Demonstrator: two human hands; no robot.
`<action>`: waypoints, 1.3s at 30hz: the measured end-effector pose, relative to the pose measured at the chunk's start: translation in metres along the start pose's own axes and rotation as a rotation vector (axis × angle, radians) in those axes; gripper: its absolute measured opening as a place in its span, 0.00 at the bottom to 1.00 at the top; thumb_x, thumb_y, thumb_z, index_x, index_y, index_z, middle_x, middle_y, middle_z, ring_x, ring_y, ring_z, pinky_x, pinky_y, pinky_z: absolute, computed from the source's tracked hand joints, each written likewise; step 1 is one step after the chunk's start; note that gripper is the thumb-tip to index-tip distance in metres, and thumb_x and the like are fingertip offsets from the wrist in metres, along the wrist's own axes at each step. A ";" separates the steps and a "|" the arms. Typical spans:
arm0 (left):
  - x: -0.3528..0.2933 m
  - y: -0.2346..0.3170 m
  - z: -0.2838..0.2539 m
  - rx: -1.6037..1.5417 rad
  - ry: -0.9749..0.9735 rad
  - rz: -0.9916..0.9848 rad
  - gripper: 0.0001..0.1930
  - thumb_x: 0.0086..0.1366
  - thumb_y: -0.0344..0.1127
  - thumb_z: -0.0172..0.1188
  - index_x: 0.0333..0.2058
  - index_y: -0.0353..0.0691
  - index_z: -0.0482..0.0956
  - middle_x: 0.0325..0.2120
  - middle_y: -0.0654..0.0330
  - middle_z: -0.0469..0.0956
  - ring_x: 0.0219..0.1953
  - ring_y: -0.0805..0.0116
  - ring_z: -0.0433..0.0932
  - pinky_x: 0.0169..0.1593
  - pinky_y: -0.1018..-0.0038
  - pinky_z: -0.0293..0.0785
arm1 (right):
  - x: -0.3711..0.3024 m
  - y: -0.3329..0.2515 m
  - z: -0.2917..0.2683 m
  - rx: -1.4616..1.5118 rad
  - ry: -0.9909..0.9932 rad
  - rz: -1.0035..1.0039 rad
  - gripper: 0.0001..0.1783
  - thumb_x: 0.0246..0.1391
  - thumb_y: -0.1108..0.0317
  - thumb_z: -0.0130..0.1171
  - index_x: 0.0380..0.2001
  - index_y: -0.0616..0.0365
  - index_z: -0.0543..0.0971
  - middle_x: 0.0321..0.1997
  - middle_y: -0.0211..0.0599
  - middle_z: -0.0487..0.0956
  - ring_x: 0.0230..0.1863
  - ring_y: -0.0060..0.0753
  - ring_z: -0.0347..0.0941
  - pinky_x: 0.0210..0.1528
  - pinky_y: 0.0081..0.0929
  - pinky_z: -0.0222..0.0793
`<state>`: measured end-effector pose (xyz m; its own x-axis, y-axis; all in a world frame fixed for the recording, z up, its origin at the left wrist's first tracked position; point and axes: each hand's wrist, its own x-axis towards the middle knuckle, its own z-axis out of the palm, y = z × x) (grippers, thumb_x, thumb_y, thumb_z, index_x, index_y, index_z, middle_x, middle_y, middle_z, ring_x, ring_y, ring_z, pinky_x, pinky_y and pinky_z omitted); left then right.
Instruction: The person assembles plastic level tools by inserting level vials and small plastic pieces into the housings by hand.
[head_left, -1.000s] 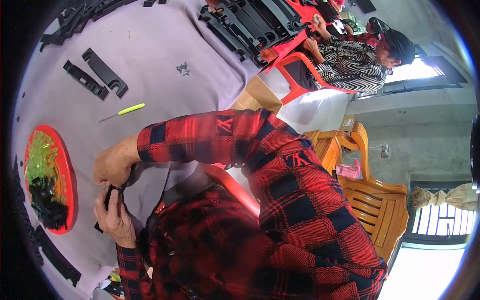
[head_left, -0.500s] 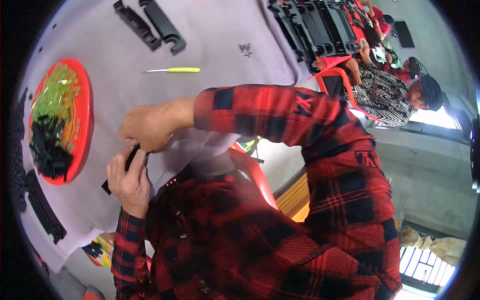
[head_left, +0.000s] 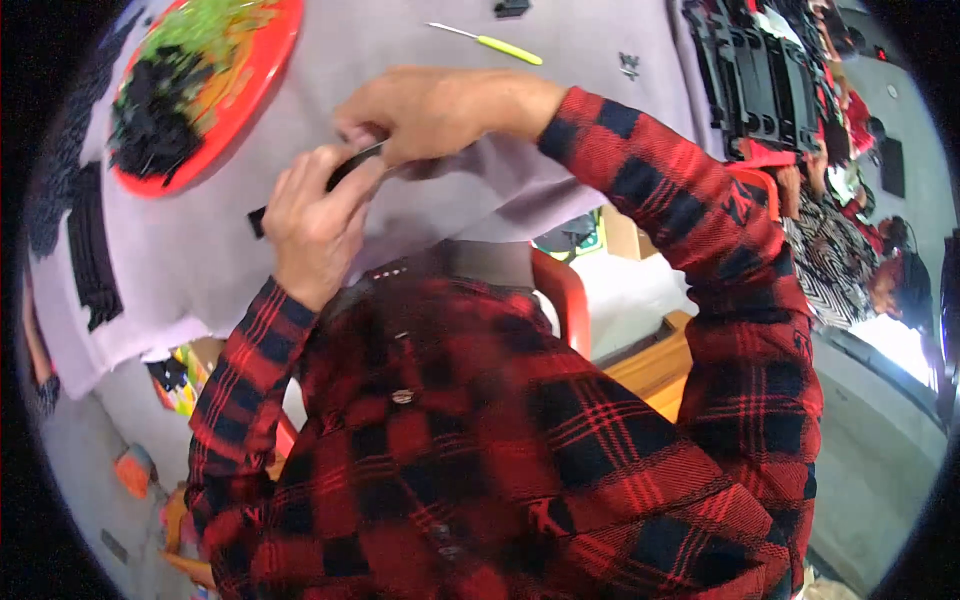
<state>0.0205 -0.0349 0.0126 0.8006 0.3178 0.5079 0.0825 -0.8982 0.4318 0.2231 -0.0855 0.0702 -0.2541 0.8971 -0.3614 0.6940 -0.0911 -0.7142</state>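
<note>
My left hand [head_left: 315,215] is closed around a long black plastic part [head_left: 343,170], whose other end pokes out past the hand's left side. My right hand [head_left: 430,115] reaches across from the right, fingers curled down at the part's upper end. What the right fingers pinch is hidden, and that hand is slightly blurred. Beyond the hands on the cloth lies a thin metal-tipped tool with a yellow-green handle [head_left: 510,50]. Several small dark pieces [head_left: 628,65] form a little heap to its right.
At the left, a red tray [head_left: 268,88] holds green pieces [head_left: 205,30] and black pieces [head_left: 155,120]. Long black parts [head_left: 92,250] lie nearer the left edge. More black parts [head_left: 745,80] are stacked at far right, near a person in a patterned top [head_left: 840,250].
The view has shifted, so the table things sit higher and further right. My hands stay together at the black part, which the left hand still holds.
</note>
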 end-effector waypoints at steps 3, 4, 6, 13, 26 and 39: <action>0.000 0.002 0.006 -0.016 0.036 0.019 0.13 0.53 0.28 0.67 0.39 0.45 0.84 0.38 0.62 0.78 0.40 0.59 0.78 0.43 0.65 0.72 | -0.005 0.015 0.005 -0.068 0.076 -0.073 0.09 0.48 0.72 0.62 0.31 0.62 0.73 0.28 0.36 0.76 0.33 0.30 0.73 0.36 0.32 0.70; -0.002 0.003 0.006 0.001 0.030 0.008 0.13 0.53 0.28 0.67 0.39 0.45 0.84 0.38 0.62 0.78 0.40 0.59 0.78 0.43 0.65 0.72 | -0.008 0.017 0.008 -0.061 0.069 -0.092 0.09 0.48 0.72 0.62 0.31 0.62 0.73 0.28 0.36 0.76 0.33 0.30 0.73 0.36 0.32 0.70; -0.003 0.007 0.006 0.009 0.082 -0.003 0.13 0.53 0.27 0.68 0.39 0.45 0.84 0.39 0.62 0.79 0.40 0.59 0.79 0.44 0.64 0.72 | -0.020 0.022 0.010 0.077 0.191 -0.095 0.11 0.49 0.73 0.61 0.37 0.60 0.77 0.30 0.36 0.77 0.35 0.31 0.75 0.37 0.31 0.71; -0.003 0.008 0.004 -0.104 0.069 -0.094 0.17 0.52 0.27 0.69 0.42 0.41 0.80 0.45 0.56 0.75 0.46 0.52 0.77 0.47 0.60 0.74 | -0.062 0.002 0.040 -0.348 0.981 -0.183 0.11 0.49 0.70 0.63 0.37 0.58 0.80 0.26 0.43 0.77 0.31 0.45 0.77 0.36 0.39 0.72; 0.002 0.005 -0.015 0.033 0.014 -0.112 0.26 0.50 0.29 0.69 0.50 0.40 0.76 0.34 0.59 0.77 0.40 0.57 0.78 0.54 0.58 0.70 | -0.053 -0.025 0.087 0.182 0.742 0.243 0.19 0.48 0.69 0.66 0.45 0.62 0.80 0.20 0.43 0.77 0.20 0.42 0.76 0.27 0.35 0.72; 0.000 0.011 -0.009 0.062 0.034 -0.131 0.21 0.52 0.29 0.65 0.48 0.41 0.78 0.32 0.60 0.77 0.38 0.59 0.79 0.54 0.58 0.70 | -0.057 -0.027 0.084 0.765 0.635 0.297 0.18 0.53 0.74 0.69 0.46 0.70 0.78 0.17 0.24 0.75 0.20 0.13 0.69 0.23 0.17 0.66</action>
<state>0.0158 -0.0421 0.0244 0.7601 0.4430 0.4755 0.2228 -0.8650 0.4497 0.1622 -0.1705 0.0597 0.4131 0.8361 -0.3610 0.0015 -0.3970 -0.9178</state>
